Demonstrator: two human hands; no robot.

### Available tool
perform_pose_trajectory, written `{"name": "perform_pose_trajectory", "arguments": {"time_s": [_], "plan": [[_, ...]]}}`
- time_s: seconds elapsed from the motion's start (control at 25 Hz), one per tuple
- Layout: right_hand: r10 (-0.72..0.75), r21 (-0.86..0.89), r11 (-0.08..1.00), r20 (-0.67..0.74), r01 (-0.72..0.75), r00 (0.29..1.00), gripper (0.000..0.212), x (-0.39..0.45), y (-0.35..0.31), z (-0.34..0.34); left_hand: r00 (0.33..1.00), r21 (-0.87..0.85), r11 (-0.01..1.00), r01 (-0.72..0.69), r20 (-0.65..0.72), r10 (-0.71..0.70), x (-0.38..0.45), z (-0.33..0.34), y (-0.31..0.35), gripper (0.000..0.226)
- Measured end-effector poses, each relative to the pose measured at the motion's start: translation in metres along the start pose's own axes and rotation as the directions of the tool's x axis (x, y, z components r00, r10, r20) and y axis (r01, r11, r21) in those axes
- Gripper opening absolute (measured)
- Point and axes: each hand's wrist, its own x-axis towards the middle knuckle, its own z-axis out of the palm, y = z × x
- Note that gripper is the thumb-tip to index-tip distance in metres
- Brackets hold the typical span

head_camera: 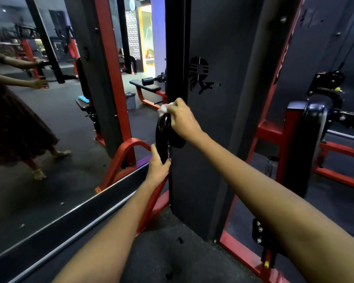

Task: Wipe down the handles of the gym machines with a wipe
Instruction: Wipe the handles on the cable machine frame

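A glossy black curved handle (162, 137) hangs in front of the dark weight-stack cover (208, 123) of a red-framed machine. My left hand (158, 167) grips the handle's lower end from below. My right hand (182, 119) pinches a crumpled white wipe (165, 108) against the handle's upper end. Only a small part of the wipe shows above my fingers. A black strap loop (177, 140) hangs just right of the handle, partly behind my right wrist.
A large wall mirror (49, 111) fills the left side, with its sill running along the floor; it reflects a person with outstretched arms and a bench. Red machine frames (282, 131) and a pulley assembly (325, 84) stand to the right. Dark rubber floor lies below.
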Motion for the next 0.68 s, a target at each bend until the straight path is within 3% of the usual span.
{"name": "perform_pose_trajectory", "arguments": {"time_s": [0.12, 0.28, 0.36, 0.48, 0.56, 0.68], "plan": [[0.183, 0.083, 0.980, -0.003, -0.182, 0.983, 0.028, 0.017, 0.022, 0.003, 0.999, 0.021, 0.999, 0.032, -0.040, -0.031, 0.000, 0.005, -0.002, 0.057], [0.102, 0.189, 0.978, -0.059, -0.089, 0.993, 0.040, -0.002, 0.028, 0.007, 0.991, 0.096, 0.992, 0.087, -0.106, -0.077, 0.000, 0.008, 0.001, 0.061], [0.071, 0.272, 0.961, -0.056, -0.053, 0.996, 0.036, -0.007, 0.043, 0.002, 0.988, 0.182, 0.979, 0.093, -0.138, -0.068, -0.002, 0.007, 0.006, 0.067], [0.046, 0.294, 0.955, -0.020, -0.038, 0.999, 0.034, -0.013, 0.072, -0.009, 0.943, 0.392, 0.920, 0.015, -0.311, 0.118, -0.009, 0.010, 0.019, 0.089], [0.036, 0.313, 0.949, -0.007, -0.032, 0.999, 0.034, -0.020, 0.090, -0.012, 0.837, 0.559, 0.827, -0.059, -0.423, 0.346, -0.008, 0.016, 0.039, 0.089], [0.038, 0.319, 0.946, 0.052, -0.052, 0.998, 0.034, -0.029, 0.116, -0.012, 0.704, 0.770, 0.624, -0.132, -0.370, 0.606, 0.006, 0.029, 0.077, 0.077]]}}
